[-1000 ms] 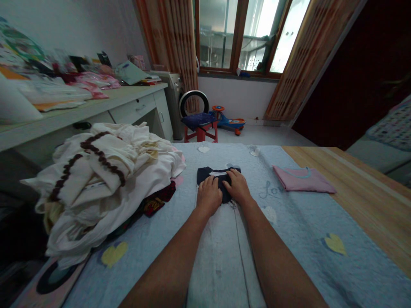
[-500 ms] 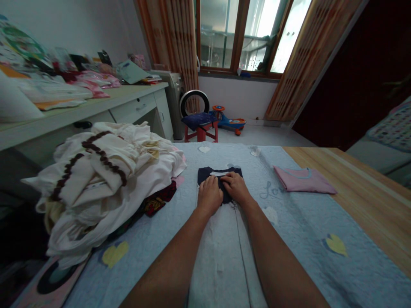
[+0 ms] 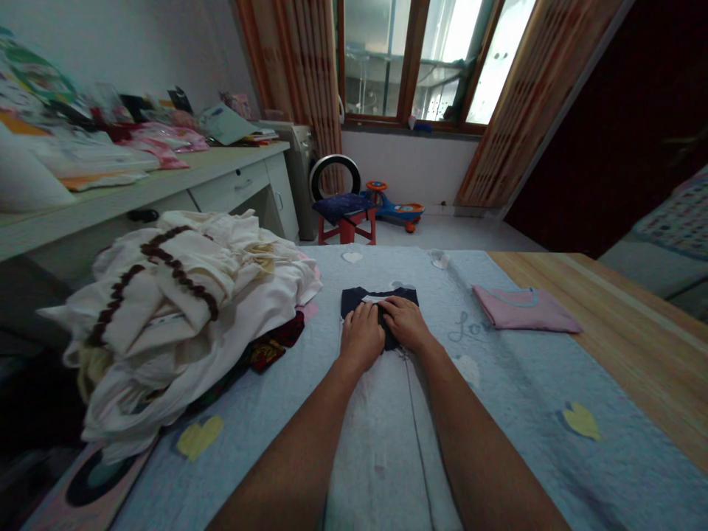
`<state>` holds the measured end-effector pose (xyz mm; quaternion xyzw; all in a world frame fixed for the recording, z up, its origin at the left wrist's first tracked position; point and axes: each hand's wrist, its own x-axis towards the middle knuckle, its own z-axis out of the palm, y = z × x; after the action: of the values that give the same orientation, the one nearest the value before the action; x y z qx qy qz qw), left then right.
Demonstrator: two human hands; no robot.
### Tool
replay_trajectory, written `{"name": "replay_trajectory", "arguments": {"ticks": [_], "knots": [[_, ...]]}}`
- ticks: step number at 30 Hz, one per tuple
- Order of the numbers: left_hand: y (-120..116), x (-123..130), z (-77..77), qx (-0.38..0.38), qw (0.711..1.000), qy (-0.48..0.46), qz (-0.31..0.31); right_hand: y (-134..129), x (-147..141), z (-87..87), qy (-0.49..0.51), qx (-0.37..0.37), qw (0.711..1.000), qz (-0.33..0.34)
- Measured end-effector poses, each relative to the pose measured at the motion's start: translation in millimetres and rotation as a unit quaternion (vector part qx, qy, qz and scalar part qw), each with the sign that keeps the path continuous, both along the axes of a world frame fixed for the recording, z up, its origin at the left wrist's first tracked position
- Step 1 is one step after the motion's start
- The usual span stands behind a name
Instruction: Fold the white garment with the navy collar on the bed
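A dark navy folded garment (image 3: 350, 299) with a white patch near its neckline lies flat on the light blue bedspread (image 3: 299, 413). My left hand (image 3: 362, 338) rests palm down on its left part, the fingers stretched forward. On its right part lies my right hand (image 3: 406, 322), also flat, with fingers pointing inward to the middle. Fingertips of both hands are close together by the white patch. Between my forearms a pale panel of cloth (image 3: 379, 435) with a thin dark line runs toward me; where it joins the navy part is partly hidden.
To the left is a heap of white cloth (image 3: 265, 287) with brown trim. A folded pink garment (image 3: 528, 313) lies at the right near a wooden surface (image 3: 625, 317). Beyond the far edge stand a red stool (image 3: 347, 230) and a blue ride-on toy (image 3: 392, 210). A cluttered desk (image 3: 221, 173) is at left.
Both hands stay on the navy garment with almost no movement. The view has shifted very slightly.
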<state>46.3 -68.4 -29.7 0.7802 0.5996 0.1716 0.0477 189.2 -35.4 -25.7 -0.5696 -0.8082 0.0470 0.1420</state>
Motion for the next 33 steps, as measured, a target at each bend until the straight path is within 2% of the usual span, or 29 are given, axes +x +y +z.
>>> {"name": "replay_trajectory", "arguments": {"ticks": [8,15,20,23,27,33], "knots": [[-0.6,-0.6,0.7,0.004,1.0,0.003,0.0,0.1,0.5,0.5,0.006,-0.016,1.0,-0.01],[-1.8,-0.1,2.0,0.0,1.0,0.004,0.002,0.9,1.5,-1.1,-0.001,0.006,1.0,-0.029],[-1.5,0.0,0.9,0.008,1.0,0.004,0.001,1.9,3.9,-4.1,0.035,0.015,0.998,-0.053],[-1.7,0.1,0.8,0.008,1.0,0.006,0.002,-0.9,5.6,0.2,0.062,0.035,0.994,-0.088],[-1.7,0.1,-0.3,0.007,1.0,0.005,0.005,-7.1,5.6,8.9,0.035,0.046,0.983,-0.173],[-0.1,0.0,-3.8,0.009,1.0,0.007,0.005,-9.2,3.7,8.4,-0.001,0.029,0.981,-0.191]]}}
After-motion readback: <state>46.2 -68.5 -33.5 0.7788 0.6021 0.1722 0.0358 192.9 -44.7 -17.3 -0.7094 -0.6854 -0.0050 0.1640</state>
